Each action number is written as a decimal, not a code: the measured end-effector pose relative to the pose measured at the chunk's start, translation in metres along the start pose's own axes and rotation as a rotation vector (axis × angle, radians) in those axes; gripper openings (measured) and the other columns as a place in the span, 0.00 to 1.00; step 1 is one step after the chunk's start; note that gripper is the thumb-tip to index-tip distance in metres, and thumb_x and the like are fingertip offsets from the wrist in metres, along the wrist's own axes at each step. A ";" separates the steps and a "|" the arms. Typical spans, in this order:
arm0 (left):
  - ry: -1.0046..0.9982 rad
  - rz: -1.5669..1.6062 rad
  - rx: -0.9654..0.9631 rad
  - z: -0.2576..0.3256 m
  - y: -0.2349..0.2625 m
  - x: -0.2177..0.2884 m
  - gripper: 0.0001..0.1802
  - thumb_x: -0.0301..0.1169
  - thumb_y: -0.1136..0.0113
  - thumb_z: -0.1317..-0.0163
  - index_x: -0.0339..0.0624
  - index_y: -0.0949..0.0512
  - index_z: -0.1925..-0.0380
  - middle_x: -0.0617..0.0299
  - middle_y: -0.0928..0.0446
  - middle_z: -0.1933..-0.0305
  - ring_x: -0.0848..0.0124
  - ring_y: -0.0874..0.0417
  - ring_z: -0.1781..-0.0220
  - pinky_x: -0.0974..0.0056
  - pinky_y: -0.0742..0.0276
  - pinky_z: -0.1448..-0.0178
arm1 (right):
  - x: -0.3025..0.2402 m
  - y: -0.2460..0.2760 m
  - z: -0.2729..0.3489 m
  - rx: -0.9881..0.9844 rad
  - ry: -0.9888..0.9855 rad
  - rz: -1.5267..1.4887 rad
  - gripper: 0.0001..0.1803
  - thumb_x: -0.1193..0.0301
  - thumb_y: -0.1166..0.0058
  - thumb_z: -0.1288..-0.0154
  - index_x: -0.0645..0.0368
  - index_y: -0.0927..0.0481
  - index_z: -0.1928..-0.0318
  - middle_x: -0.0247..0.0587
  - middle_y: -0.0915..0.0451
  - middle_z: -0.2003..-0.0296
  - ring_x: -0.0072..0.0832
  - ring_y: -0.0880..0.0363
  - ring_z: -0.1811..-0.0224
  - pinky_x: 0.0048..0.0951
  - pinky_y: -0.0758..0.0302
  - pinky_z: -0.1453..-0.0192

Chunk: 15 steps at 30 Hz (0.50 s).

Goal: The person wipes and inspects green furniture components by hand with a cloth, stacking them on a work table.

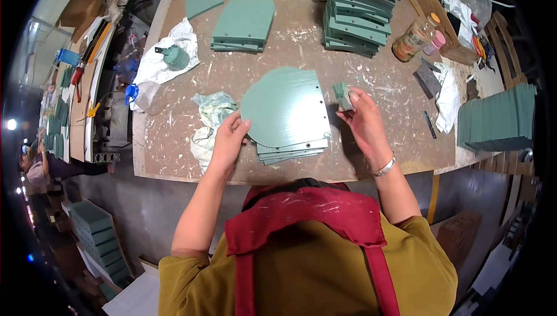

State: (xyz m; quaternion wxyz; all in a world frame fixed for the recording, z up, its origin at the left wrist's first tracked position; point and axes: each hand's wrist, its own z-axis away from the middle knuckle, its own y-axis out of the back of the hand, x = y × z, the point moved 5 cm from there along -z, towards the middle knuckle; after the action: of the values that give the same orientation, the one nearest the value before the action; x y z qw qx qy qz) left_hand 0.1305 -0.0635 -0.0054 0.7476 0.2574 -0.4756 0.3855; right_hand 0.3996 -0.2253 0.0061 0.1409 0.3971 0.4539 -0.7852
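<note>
A glossy green panel (284,107) with one rounded end and a straight edge with small holes lies in front of me, on a few similar panels (290,156). At the rounded end, my left hand (231,139) grips its rim, thumb on top. Off the straight edge, my right hand (366,124) pinches a small green-stained pad (341,94) between thumb and fingers, apart from the panel. Whether the pad is sponge or folded cloth I cannot make out. Beside my left hand, a crumpled green-stained rag (213,110) rests on the table.
Tall green panel stacks (357,23) stand at the far right; a lower stack (243,20) lies far left. A green-stained container (174,58) sits on white cloth (185,34). Right are a jar (411,40), a dark block (427,81), a black pen-like tool (429,124) and upright panels (498,120).
</note>
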 end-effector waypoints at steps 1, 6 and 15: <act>-0.019 -0.006 -0.004 -0.001 0.000 0.003 0.22 0.31 0.43 0.28 0.35 0.27 0.37 0.69 0.19 0.58 0.84 0.25 0.61 0.76 0.31 0.59 | -0.005 -0.002 0.001 0.010 0.020 0.138 0.14 0.66 0.45 0.26 0.58 0.23 0.46 0.33 0.20 0.56 0.22 0.22 0.56 0.30 0.23 0.45; -0.049 0.032 -0.057 -0.014 -0.005 0.008 0.20 0.31 0.43 0.28 0.34 0.25 0.39 0.72 0.23 0.65 0.84 0.30 0.67 0.75 0.32 0.63 | -0.043 -0.024 -0.004 -0.084 0.192 0.642 0.15 0.68 0.42 0.28 0.60 0.20 0.45 0.28 0.21 0.58 0.16 0.26 0.57 0.22 0.28 0.50; -0.131 -0.264 -0.162 -0.086 0.012 0.037 0.23 0.35 0.45 0.27 0.33 0.25 0.37 0.69 0.20 0.62 0.81 0.30 0.68 0.73 0.32 0.64 | -0.049 -0.071 -0.046 -0.147 0.235 0.849 0.17 0.65 0.40 0.29 0.63 0.20 0.47 0.28 0.22 0.62 0.17 0.27 0.59 0.21 0.29 0.53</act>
State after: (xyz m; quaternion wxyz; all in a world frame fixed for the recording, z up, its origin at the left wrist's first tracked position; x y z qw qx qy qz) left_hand 0.1740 0.0198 -0.0076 0.7774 0.2810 -0.5150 0.2268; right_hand 0.4127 -0.1556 0.0727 0.4258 0.6238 0.3182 -0.5730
